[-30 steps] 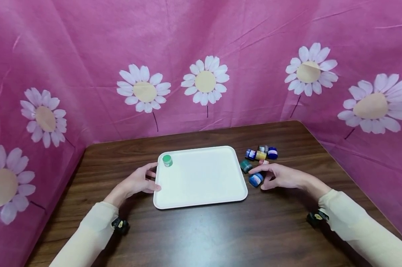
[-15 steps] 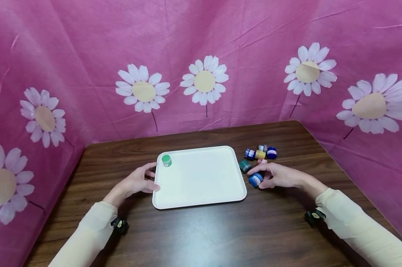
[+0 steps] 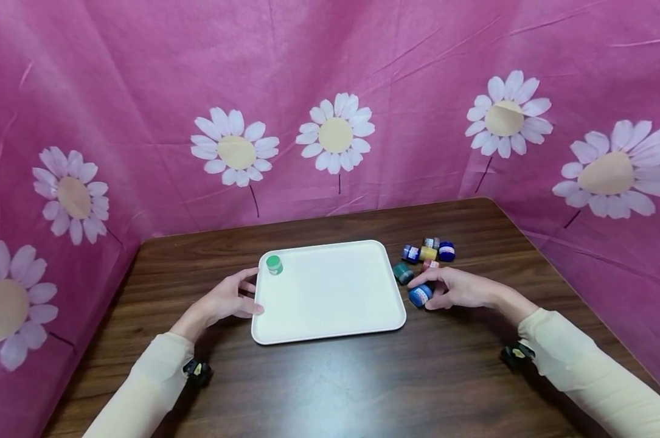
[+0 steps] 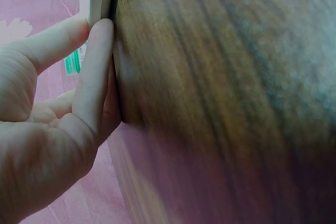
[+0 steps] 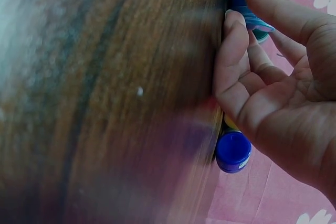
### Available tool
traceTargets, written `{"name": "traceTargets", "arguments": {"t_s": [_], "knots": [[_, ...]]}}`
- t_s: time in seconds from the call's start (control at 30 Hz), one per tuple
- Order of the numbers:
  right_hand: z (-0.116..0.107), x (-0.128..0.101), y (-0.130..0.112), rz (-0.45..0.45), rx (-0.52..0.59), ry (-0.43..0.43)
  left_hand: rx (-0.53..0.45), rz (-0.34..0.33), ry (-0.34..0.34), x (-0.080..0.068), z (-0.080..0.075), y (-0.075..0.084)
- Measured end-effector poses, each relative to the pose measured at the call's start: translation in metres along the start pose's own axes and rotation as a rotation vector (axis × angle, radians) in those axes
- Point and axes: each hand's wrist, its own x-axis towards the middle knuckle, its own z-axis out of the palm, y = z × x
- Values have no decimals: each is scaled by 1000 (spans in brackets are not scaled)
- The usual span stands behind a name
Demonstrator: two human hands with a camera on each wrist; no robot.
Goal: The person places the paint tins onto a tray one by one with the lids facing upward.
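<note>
A white rectangular tray [image 3: 332, 298] lies on the brown table, with a green-capped paint jar [image 3: 274, 265] standing in its far left corner. My left hand [image 3: 230, 298] holds the tray's left rim, thumb on top and fingers along the outer edge; the left wrist view shows the thumb [image 4: 58, 43] at the rim. Just right of the tray, my right hand [image 3: 460, 288] grips a blue paint jar [image 3: 420, 296] between thumb and fingers. This jar lies tipped on its side. In the right wrist view, the thumb presses on the blue jar [image 5: 244, 3] from one side.
Several more small jars cluster behind my right hand: a dark green one [image 3: 402, 273], a yellow one [image 3: 428, 254], a dark blue one [image 3: 447, 251] and a red one [image 3: 431, 265] partly hidden by the hand. Pink flowered cloth [image 3: 395, 121] hangs behind the table [image 3: 330, 389].
</note>
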Motion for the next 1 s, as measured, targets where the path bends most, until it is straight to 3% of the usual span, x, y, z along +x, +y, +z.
{"name": "traceTargets", "arguments": {"t_s": [1.0], "knots": [[2,2,2,2,-15,4,5,4,-6,0,0,0]]}}
